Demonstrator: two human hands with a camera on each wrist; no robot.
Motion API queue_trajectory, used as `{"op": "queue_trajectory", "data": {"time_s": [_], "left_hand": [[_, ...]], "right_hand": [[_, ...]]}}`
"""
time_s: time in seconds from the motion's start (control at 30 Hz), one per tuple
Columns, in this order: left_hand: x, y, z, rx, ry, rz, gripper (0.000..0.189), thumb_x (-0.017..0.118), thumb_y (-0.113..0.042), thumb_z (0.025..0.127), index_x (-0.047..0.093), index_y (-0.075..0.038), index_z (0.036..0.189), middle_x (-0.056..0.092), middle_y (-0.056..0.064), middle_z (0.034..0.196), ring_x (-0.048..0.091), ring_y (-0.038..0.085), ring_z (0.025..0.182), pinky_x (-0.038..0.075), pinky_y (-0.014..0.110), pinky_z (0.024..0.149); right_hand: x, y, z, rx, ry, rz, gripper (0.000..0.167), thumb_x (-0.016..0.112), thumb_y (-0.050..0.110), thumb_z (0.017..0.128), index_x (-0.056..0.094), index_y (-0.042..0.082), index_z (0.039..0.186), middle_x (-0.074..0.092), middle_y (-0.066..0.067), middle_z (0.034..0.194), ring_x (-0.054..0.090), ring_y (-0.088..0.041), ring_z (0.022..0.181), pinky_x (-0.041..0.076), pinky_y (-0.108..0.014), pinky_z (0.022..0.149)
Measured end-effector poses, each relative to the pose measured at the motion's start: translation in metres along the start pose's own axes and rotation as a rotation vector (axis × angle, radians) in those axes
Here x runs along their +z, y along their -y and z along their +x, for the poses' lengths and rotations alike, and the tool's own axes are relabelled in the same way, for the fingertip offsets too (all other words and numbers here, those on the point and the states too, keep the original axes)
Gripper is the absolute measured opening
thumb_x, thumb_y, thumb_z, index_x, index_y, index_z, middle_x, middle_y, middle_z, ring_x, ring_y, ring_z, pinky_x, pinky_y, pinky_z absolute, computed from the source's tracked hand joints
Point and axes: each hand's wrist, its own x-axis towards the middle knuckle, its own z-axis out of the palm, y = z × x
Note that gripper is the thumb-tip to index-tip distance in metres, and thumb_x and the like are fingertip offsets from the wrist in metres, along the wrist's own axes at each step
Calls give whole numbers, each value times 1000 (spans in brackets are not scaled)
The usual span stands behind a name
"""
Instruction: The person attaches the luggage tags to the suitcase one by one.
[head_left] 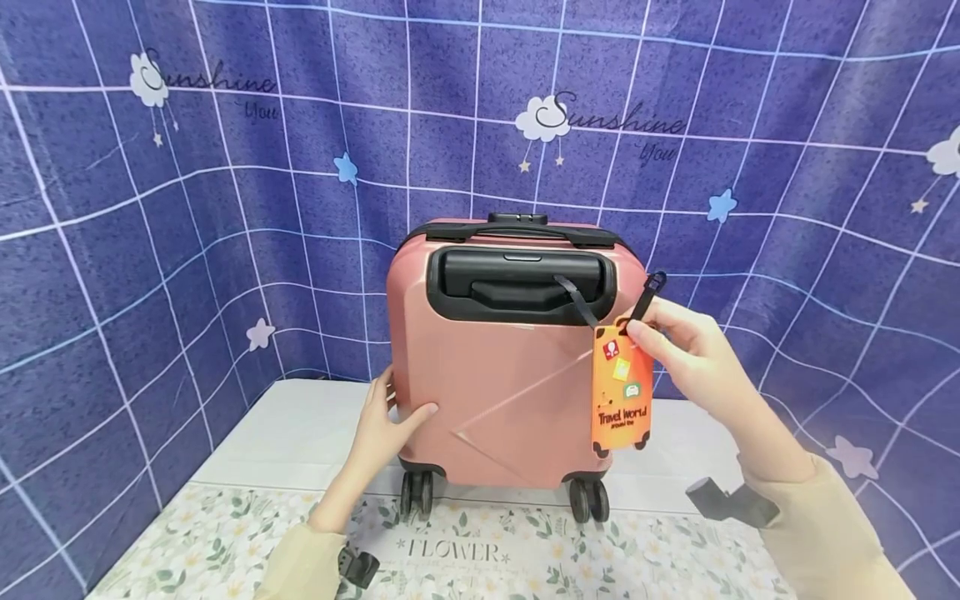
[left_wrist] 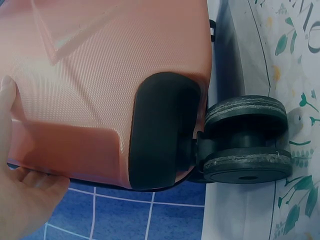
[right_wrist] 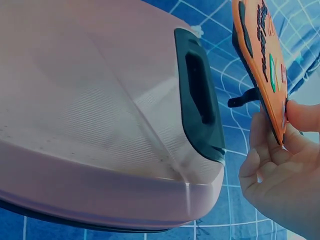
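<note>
A pink hard-shell suitcase [head_left: 510,392] stands upright on its black wheels [head_left: 588,500]. My left hand [head_left: 390,421] grips its left side low down, thumb on the front face and fingers round the edge. An orange luggage tag [head_left: 621,392] printed "Travel World" hangs from my right hand [head_left: 686,350], which pinches its top between thumb and fingers. From the tag's top a black strap [head_left: 576,298] points up-left, in front of the recessed telescopic handle [head_left: 525,271]. The right wrist view shows this strap end [right_wrist: 242,97] apart from the suitcase. A black buckle end [head_left: 656,282] sticks up above the right fingers.
Behind the suitcase hangs a blue-purple checked curtain [head_left: 465,150] with stars and clouds. Below lie a white surface [head_left: 277,425] and a floral "FLOWER" cloth [head_left: 480,575]. A black carry handle [head_left: 517,232] and a lock [head_left: 517,218] sit on the suitcase's top.
</note>
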Motion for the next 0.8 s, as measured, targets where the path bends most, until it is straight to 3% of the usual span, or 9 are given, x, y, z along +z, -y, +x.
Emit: {"op": "queue_trajectory", "data": {"time_s": [0.37, 0.63, 0.8], "left_hand": [[0, 1, 0, 16, -5, -6, 87, 78, -23, 77, 27, -4, 145, 40, 19, 134, 43, 35, 126, 39, 45, 105], [0, 1, -1, 33, -15, 4, 87, 78, -23, 77, 28, -2, 144, 42, 20, 132, 44, 35, 125, 39, 45, 104], [1, 2, -1, 33, -16, 3, 86, 78, -23, 76, 29, -2, 143, 42, 20, 131, 44, 35, 125, 39, 44, 104]], "right_hand": [[-7, 5, 34, 31, 21, -25, 12, 53, 8, 94, 61, 3, 88, 58, 8, 78, 54, -8, 73, 47, -18, 66], [-5, 3, 57, 98, 60, -63, 17, 53, 16, 95, 58, 2, 88, 57, 5, 71, 54, -10, 59, 48, -25, 48], [-4, 4, 72, 120, 76, -77, 19, 53, 19, 95, 58, 4, 86, 57, 5, 67, 56, -11, 56, 48, -28, 45]]}}
